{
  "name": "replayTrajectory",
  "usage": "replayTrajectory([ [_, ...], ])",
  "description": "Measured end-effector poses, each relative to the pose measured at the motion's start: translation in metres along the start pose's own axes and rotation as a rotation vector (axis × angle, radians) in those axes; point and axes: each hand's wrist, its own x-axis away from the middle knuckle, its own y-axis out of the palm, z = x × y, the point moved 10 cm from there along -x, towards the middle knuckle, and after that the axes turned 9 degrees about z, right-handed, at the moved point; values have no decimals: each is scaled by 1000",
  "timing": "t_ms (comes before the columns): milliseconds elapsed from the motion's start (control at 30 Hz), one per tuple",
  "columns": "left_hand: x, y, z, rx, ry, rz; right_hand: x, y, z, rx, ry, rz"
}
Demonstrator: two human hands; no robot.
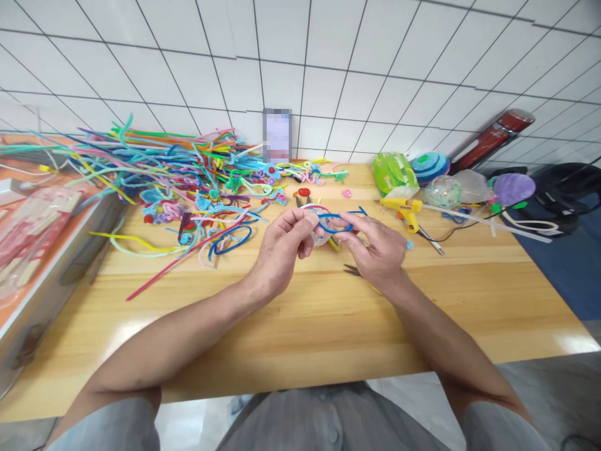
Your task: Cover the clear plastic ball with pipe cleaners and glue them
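A blue pipe cleaner (335, 230), bent into a loop, is held up between my two hands over the wooden table (282, 326). Fingers and thumb of my left hand (286, 241) pinch its left side. My right hand (375, 247) grips the other side, and a straight blue end sticks out above those fingers. Behind the loop lies a small clear plastic piece, partly hidden. Under my right hand, dark scissor blades (352, 270) poke out. Dark plier-like tips (303, 202) show just beyond my left fingers.
A large heap of colourful pipe cleaners (188, 163) covers the back left. A phone (277, 134) leans on the tiled wall. To the right are a yellow glue gun (404, 212), a green package (394, 173) and a red flask (493, 139). An orange-topped box (42, 238) stands left.
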Motion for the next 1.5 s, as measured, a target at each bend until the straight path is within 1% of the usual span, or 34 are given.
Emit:
replayTrajectory([
  [200, 0, -1, 0, 16, -22, -6, 1, -4, 8, 59, 31, 9],
  [333, 1, 1, 1, 40, -23, -11, 2, -5, 3, 50, -26, 16],
  [500, 2, 3, 0, 39, -24, -15, 5, -5, 11, 76, 45, 3],
  [600, 2, 3, 0, 30, -21, -16, 5, -4, 8, 56, 9, -16],
  [700, 2, 2, -1, 31, -24, -13, 4, -6, 5, 92, -26, -7],
  [800, 1, 3, -2, 45, -18, -12, 3, -8, 1, 54, -44, 11],
  [900, 1, 3, -3, 52, -16, -17, 2, -9, 1, 11, -42, 20],
  [1067, 0, 2, -6, 32, -23, -16, 1, -10, 3, 38, -25, 6],
  [1233, 0, 1, -7, 51, -23, -16, -1, -12, -5, -4, -78, 17],
  [1500, -1, 1, -6, 58, -9, -22, -1, -12, -10, 36, -159, 32],
])
